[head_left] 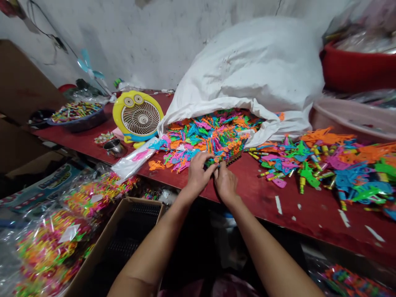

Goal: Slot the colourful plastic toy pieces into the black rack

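Note:
At the front edge of the red table (241, 183), my left hand (197, 171) and my right hand (225, 182) meet, fingertips nearly touching. The fingers of both are closed in a pinch; whatever lies between them is too small and hidden to name. Just beyond the fingertips stands a tight row of bright plastic pieces (227, 142) in orange, green, pink and blue, with a dark toothed strip along its lower edge. Behind and left of it, loose plastic pieces (182, 159) spill from the mouth of a large white sack (256, 66).
Right of my hands lies a heap of plastic pieces with small printed tubes (309, 161). A yellow fan (139, 113), metal cup (114, 147) and filled basin (78, 119) stand left. Below are a cardboard box (123, 239) of black parts and bagged pieces (55, 243). Tubs (355, 115) stand right.

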Tool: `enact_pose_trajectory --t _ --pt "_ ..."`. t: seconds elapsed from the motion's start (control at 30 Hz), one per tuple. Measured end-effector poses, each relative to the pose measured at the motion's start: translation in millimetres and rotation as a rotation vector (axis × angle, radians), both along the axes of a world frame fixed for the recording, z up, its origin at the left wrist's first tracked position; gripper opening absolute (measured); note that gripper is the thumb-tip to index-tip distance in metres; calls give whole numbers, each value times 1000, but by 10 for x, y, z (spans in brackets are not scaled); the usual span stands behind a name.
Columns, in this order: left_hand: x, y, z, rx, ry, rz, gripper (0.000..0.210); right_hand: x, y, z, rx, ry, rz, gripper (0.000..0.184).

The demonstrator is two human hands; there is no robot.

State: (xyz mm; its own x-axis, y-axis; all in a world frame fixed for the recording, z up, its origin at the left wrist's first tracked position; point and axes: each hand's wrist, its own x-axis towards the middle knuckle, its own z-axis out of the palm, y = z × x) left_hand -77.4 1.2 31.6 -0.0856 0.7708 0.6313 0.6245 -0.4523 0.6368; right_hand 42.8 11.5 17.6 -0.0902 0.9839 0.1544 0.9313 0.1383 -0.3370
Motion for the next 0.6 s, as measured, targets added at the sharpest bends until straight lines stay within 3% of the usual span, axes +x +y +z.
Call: enact_pose_trajectory --t 0.07,0.13,0.2,0.37,0.6 --pt "14 -62 -169 -10 -172 99 41 10 11 8 19 1 -9 27" --pt "-17 -94 -305 -89 -172 91 35 31 8 26 49 -6 8 27" --pt "-73 -93 -377 -185 -31 46 24 59 -8 51 90 -25 54 27" --pt "-64 -87 -323 -314 312 11 20 175 -43 113 159 -112 124 27" --pt "451 -367 -235 -355 398 36 14 649 -92 136 88 -257 128 34"
